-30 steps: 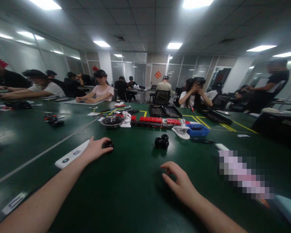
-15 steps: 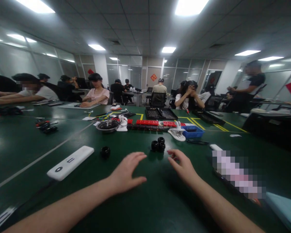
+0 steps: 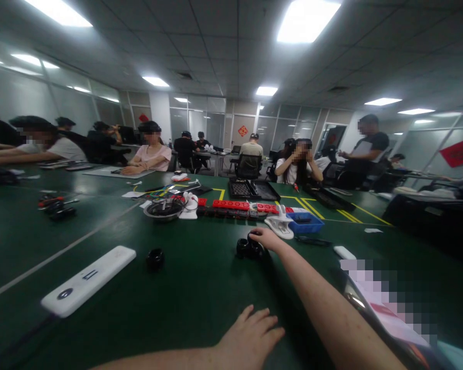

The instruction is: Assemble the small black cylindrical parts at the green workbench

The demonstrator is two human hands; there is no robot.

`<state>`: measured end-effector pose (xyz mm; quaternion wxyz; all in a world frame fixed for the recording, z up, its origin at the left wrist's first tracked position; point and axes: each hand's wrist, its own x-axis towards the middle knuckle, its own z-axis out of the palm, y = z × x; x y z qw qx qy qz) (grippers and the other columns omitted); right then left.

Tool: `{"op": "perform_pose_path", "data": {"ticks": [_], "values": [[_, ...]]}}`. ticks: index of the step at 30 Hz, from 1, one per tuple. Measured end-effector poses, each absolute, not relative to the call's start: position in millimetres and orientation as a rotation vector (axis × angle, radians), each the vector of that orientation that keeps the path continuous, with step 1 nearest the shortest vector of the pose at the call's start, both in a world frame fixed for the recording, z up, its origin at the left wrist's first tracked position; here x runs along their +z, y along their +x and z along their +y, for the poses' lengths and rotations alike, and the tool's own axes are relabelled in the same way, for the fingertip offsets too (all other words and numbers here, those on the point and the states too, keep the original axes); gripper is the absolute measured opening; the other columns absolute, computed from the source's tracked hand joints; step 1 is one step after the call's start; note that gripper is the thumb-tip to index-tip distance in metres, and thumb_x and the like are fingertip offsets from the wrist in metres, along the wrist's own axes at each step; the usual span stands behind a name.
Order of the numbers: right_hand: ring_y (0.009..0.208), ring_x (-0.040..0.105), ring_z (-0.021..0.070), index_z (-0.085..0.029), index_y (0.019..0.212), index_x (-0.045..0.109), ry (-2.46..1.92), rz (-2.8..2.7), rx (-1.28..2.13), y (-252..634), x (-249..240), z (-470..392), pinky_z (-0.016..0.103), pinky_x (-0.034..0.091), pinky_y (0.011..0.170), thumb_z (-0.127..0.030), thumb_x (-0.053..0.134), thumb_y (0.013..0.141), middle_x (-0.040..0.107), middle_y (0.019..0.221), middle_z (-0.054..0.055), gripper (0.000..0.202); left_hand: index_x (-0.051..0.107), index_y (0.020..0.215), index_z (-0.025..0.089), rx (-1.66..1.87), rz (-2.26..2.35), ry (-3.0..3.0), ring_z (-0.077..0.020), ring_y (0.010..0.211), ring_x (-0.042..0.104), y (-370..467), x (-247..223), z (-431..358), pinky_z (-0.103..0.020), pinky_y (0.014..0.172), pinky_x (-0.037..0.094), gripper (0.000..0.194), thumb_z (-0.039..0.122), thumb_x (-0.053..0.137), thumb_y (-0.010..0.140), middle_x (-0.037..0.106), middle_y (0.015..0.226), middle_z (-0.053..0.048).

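R hand (image 3: 269, 239) at blk ring cluster (image 3: 250, 250), mid-table nr wht clip (image 3: 281, 224); fingers bent over rear ring (image 3: 251, 238), can't tell if gripped. L hand (image 3: 249, 336) splayed, nothing seen in it. Risk: cluster looks tight, sideways nudge prob rolls others off.

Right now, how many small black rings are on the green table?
4: a lone ring on the left, three clustered rings at the right hand; it may hide others.

Light: bright rectangular white ceiling panels (image 3: 309, 19) | Ambient: dim | Glare: glossy dark-green tabletop (image 3: 193, 298), far edge, left | Distortion: outer margins stretched, softened
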<state>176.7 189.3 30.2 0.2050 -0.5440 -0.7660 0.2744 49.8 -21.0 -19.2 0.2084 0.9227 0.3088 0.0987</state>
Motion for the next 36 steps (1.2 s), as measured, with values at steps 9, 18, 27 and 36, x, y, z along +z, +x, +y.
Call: {"op": "perform_pose_path", "data": {"ticks": [9, 18, 27, 36], "values": [[0.092, 0.058, 0.0192, -0.018, 0.108, 0.053, -1.689, -2.103, 0.764, 237, 38, 160, 0.038, 0.049, 0.077, -0.026, 0.049, 0.088, 0.055, 0.112, 0.006, 0.022, 0.037, 0.129, 0.020, 0.405, 0.875, 2.513, -0.0304, 0.125, 0.030, 53, -21, -25, -0.053, 0.101, 0.018, 0.061, 0.041, 0.060, 0.076, 0.040, 0.133, -0.013], [0.089, 0.059, 0.0195, -0.019, 0.104, 0.058, -1.359, -2.286, 1.005, 221, 47, 25, 0.029, 0.046, 0.079, -0.020, 0.061, 0.075, 0.064, 0.098, 0.003, 0.029, 0.036, 0.131, 0.015, 0.469, 1.437, 2.252, -0.0302, 0.124, 0.029, 22, 26, -28, -0.054, 0.104, 0.006, 0.082, 0.051, 0.066, 0.064, 0.038, 0.133, -0.013], [0.086, 0.056, 0.0181, -0.018, 0.098, 0.059, -1.105, -2.337, 1.052, 175, 50, -14, 0.027, 0.043, 0.075, -0.012, 0.060, 0.070, 0.061, 0.094, 0.003, 0.029, 0.062, 0.093, 0.021, 0.570, 1.378, 2.269, -0.0243, 0.093, 0.050, 5, 11, -18, -0.053, 0.102, 0.012, 0.052, 0.046, 0.075, 0.050, 0.055, 0.093, -0.003], [0.081, 0.054, 0.0222, -0.018, 0.090, 0.056, -1.154, -2.278, 0.772, 175, 19, -6, 0.032, 0.044, 0.073, -0.025, 0.074, 0.055, 0.057, 0.088, 0.005, 0.040, 0.065, 0.090, 0.025, 0.542, 1.189, 2.245, -0.0243, 0.099, 0.048, 0, -2, -5, -0.052, 0.104, 0.008, 0.032, 0.038, 0.070, 0.062, 0.057, 0.101, -0.002]]}}
